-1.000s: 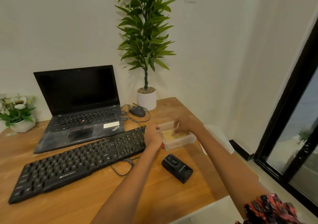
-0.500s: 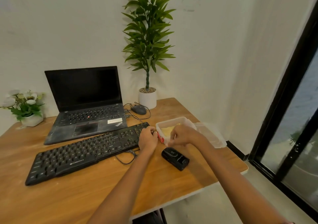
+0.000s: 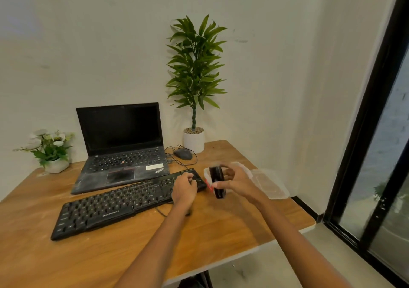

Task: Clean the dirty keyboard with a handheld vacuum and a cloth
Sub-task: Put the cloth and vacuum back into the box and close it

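A black keyboard [image 3: 115, 203] lies at a slant across the wooden desk [image 3: 221, 232]. My left hand [image 3: 184, 188] rests on its right end with the fingers curled over the keys. My right hand [image 3: 236, 181] grips the small black handheld vacuum [image 3: 217, 182], held upright above the desk just right of the keyboard. Behind the vacuum stands a clear plastic tub [image 3: 245, 169], mostly hidden by my right hand. I see no cloth.
An open dusty laptop [image 3: 121, 148] sits behind the keyboard. A mouse [image 3: 182, 154] and cables lie by a tall potted plant [image 3: 194, 84]. A tub lid [image 3: 271, 183] lies at the desk's right edge. A small flower pot [image 3: 52, 149] stands far left.
My right hand left the tub, took the black vacuum off the desk and lifted it upright. My left hand stayed at the keyboard's right end. The camera tilted up.
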